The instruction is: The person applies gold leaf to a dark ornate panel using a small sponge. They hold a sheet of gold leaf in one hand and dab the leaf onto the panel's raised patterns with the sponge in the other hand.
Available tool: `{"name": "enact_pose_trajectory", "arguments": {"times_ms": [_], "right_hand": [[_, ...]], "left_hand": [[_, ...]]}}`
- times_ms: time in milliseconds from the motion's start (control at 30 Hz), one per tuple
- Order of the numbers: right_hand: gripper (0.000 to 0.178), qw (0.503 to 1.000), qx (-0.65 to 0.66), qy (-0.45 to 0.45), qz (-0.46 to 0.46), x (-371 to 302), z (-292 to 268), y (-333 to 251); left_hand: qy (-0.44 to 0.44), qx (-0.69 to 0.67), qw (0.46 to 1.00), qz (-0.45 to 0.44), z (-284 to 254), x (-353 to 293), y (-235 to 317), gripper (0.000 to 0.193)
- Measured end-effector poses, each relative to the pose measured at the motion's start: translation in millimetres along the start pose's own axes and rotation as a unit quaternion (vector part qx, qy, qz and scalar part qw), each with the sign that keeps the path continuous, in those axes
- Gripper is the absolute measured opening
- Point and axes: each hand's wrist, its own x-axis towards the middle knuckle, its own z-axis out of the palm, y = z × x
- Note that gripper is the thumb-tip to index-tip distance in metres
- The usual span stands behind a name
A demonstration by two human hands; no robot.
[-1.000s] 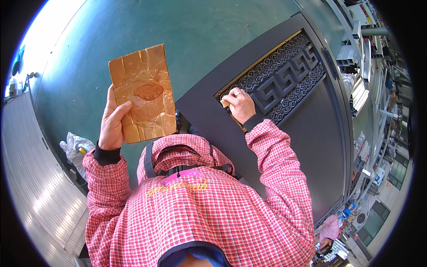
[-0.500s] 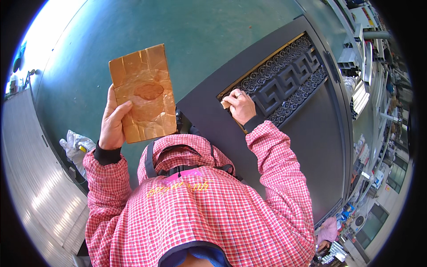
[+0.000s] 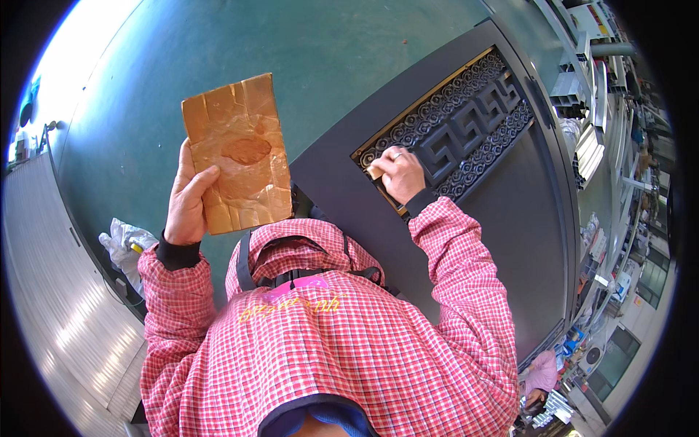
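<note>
At dk panel (image 3: pixel 506 218): R hand (image 3: pixel 403 177).

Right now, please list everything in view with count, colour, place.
board: one, gold, left of centre
pad: one, tan, right of centre
panel: one, dark grey, right
patterned inset: one, black, in panel
floor: one, green, top
metal profiles: several, silver, upper right
bundle: one, whitish, left
ribbed sheet: one, grey, left
other person: one, pink top, lower right
clutter: uncounted, mixed, right edge
jacket: one, red checked, bottom
left hand: one, bare, holding board
right hand: one, bare, holding pad
</note>
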Motion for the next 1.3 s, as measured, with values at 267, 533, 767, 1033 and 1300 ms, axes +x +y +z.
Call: {"name": "enact_pose_trajectory", "arguments": {"times_ms": [267,533,767,1033,1300], "right_hand": [[0.034,0.972,0.164,0.136,0.099,34,-89,-30],[0.038,0.981,0.174,0.079,-0.023,54,-161,-121],[0.030,0.998,0.014,0.054,-0.034,45,-156,-137],[0.031,0.995,-0.029,0.094,0.018,27,-166,-127],[0.032,0.977,0.018,0.086,0.194,-86,-135,-49]], "left_hand": [[-0.064,-0.041,0.996,-0.044,21,4,-21,0.065],[-0.152,-0.027,0.983,-0.095,42,15,-33,0.064],[-0.237,-0.023,0.965,-0.110,51,24,-40,0.066],[-0.253,0.001,0.958,-0.134,57,31,-36,0.064],[-0.194,0.014,0.976,-0.092,37,26,-27,0.059]]}}
